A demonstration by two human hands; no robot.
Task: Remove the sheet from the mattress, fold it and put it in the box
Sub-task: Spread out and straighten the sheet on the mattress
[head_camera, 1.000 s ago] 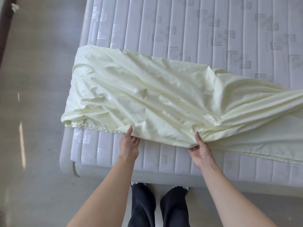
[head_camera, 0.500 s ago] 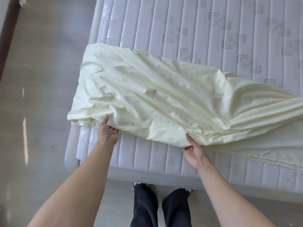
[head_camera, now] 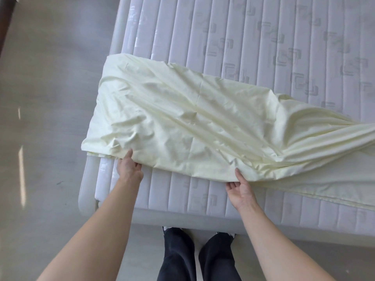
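A pale yellow sheet [head_camera: 192, 122] lies folded in a long wrinkled band across the bare white quilted mattress [head_camera: 253, 37], running off the right edge of the view. My left hand [head_camera: 128, 167] pinches the sheet's near edge close to its left end, thumb on top and fingers under the cloth. My right hand [head_camera: 240, 188] grips the same near edge further right, thumb on the fabric and fingers tucked beneath. The box is not in view.
The mattress's near left corner [head_camera: 89, 191] sits just left of my left arm, with grey floor [head_camera: 44, 118] beyond it. My legs stand against the mattress's front edge. A dark strip of furniture [head_camera: 6, 23] runs along the top left.
My left hand slid left along the sheet's near edge from beside my right hand toward the sheet's left end. My right hand kept its hold at the same spot.
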